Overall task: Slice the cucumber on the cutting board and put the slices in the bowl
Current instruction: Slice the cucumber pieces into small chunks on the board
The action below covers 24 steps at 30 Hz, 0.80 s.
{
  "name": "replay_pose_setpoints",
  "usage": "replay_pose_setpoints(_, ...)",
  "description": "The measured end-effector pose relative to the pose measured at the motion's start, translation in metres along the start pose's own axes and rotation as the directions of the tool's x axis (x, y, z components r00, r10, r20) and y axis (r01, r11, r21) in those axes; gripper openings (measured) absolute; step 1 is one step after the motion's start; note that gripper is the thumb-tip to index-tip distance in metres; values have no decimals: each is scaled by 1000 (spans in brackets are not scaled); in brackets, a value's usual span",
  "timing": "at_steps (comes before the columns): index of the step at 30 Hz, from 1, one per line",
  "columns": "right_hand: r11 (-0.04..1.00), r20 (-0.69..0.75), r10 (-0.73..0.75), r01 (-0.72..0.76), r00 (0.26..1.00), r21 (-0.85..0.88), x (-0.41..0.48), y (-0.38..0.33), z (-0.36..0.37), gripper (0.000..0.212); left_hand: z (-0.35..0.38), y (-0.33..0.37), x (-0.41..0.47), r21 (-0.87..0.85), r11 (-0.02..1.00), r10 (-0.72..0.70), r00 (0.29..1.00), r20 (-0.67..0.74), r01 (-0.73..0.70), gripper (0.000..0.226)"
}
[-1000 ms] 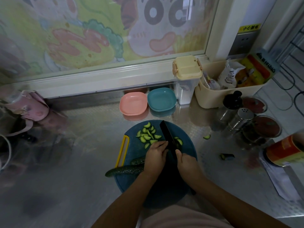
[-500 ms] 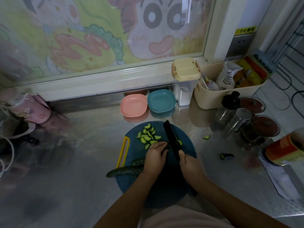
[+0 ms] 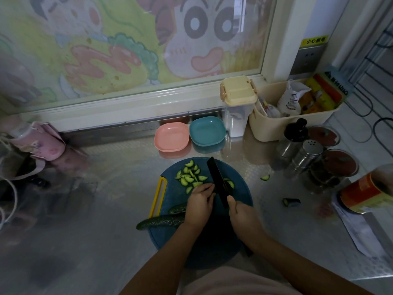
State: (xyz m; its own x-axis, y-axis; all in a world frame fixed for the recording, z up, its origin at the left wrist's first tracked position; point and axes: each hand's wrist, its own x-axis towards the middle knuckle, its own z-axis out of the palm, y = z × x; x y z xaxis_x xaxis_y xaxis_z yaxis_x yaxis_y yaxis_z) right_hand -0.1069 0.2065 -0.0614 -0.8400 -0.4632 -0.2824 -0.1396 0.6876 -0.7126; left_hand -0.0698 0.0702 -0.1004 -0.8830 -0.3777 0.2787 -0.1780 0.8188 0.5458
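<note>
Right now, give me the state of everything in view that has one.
cucumber, partly sliced, uncut end overhanging the cutting board, left hand holds it down.
knife, held by the right hand, blade over the board beside the left hand.
slices, piled on the board, none in a bowl.
pink bowl, empty.
teal bowl, empty.
cream-lidded container, closed.
stray slice, on the counter, off the board.

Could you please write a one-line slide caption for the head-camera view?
Left hand steadies a cucumber on a blue cutting board while the right hand holds a black knife.
</note>
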Motion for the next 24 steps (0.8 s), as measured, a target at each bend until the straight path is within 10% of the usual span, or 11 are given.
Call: replay_pose_setpoints(24,998,-10,60,-60,998,-32,13,-1,10,57,-3,2,1,-102,991,-88,996,8,89,29)
